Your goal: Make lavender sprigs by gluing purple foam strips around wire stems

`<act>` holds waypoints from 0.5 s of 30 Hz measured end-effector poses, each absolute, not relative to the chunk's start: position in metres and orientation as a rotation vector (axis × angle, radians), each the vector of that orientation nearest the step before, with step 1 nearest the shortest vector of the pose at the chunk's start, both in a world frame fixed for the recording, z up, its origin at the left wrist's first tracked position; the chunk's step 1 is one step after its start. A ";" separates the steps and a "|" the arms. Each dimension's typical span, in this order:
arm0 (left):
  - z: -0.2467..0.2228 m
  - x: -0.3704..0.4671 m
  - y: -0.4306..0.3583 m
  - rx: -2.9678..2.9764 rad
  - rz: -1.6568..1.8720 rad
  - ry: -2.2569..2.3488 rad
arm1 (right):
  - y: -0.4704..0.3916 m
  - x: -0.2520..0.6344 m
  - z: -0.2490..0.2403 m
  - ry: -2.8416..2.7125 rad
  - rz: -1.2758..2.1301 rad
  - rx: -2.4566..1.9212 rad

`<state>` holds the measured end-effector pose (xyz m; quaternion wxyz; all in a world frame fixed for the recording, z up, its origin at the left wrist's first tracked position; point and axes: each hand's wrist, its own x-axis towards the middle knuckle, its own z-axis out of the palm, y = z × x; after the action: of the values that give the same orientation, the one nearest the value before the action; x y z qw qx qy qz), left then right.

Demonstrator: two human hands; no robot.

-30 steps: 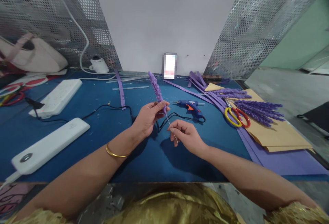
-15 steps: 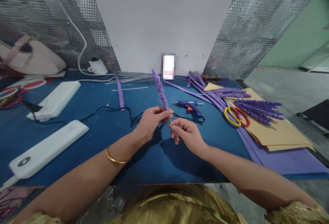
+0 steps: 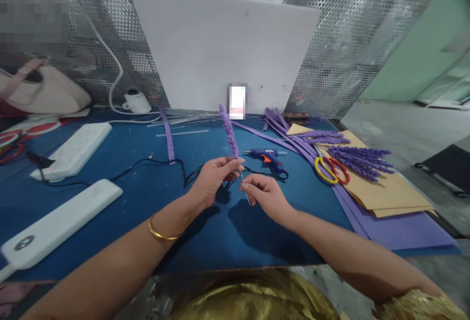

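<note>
Between the fingers of my left hand (image 3: 215,178) is the base of a purple paper lavender stem (image 3: 229,134), its flower spike tilted up and slightly left. The thin wire of the stem runs down to my right hand (image 3: 266,194), whose thumb and forefinger pinch it lower down. A blue glue gun (image 3: 268,156) with an orange trigger lies on the table just beyond my right hand, its nozzle to the left. Where the wire meets the spike is partly covered by my left fingers.
On the right lie scissors (image 3: 332,171), finished lavender spikes (image 3: 363,161), brown paper (image 3: 392,195) and purple strips (image 3: 293,129). To the left are a power strip (image 3: 75,148), a long white device (image 3: 69,222) and a black cord (image 3: 137,163). A phone (image 3: 237,102) leans on a white board (image 3: 223,41).
The camera view has shifted a little, so the table sits slightly lower and to the left. Both hands keep their hold on the lavender stem, with little movement.
</note>
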<state>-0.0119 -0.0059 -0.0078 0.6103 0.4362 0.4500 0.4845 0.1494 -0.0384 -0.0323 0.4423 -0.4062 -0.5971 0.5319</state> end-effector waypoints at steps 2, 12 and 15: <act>-0.008 -0.013 -0.005 1.002 1.130 1.088 | -0.036 0.152 -0.027 -1.422 1.331 -0.995; -0.007 -0.017 -0.004 0.968 1.120 1.126 | 0.021 0.198 -0.017 -0.986 1.016 -1.127; -0.008 -0.016 -0.006 0.986 1.096 1.113 | 0.046 0.223 -0.021 -0.886 0.944 -1.257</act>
<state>-0.0161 -0.0064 -0.0075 0.6029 0.4259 0.4806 0.4734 0.2229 0.0460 -0.0213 0.6197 -0.5467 -0.3854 0.4106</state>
